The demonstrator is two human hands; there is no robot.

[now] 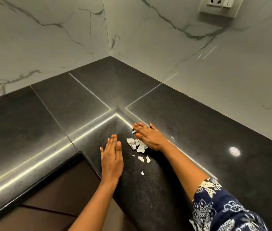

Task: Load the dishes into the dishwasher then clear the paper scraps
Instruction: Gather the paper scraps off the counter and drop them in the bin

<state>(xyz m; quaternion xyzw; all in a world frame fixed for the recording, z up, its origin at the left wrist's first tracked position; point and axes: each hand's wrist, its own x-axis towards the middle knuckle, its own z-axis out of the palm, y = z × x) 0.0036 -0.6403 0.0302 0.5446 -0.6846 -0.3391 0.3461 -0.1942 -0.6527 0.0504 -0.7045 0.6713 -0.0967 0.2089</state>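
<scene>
Several torn white paper scraps [137,145] lie in a small heap on the black stone counter [190,130], with a few loose bits [141,158] trailing toward the counter's front edge. My right hand [150,136] lies flat on the counter just right of the heap, fingers straight and spread, its edge against the scraps. My left hand [111,157] lies flat with straight fingers a little left of the heap, at the counter's inner corner, not touching the paper. No dishes or dishwasher are in view.
The L-shaped counter meets two marble-patterned walls [48,39] at a corner. A wall socket box [218,7] sits at the upper right. Brown cabinet fronts [57,189] show below the counter's inner edge.
</scene>
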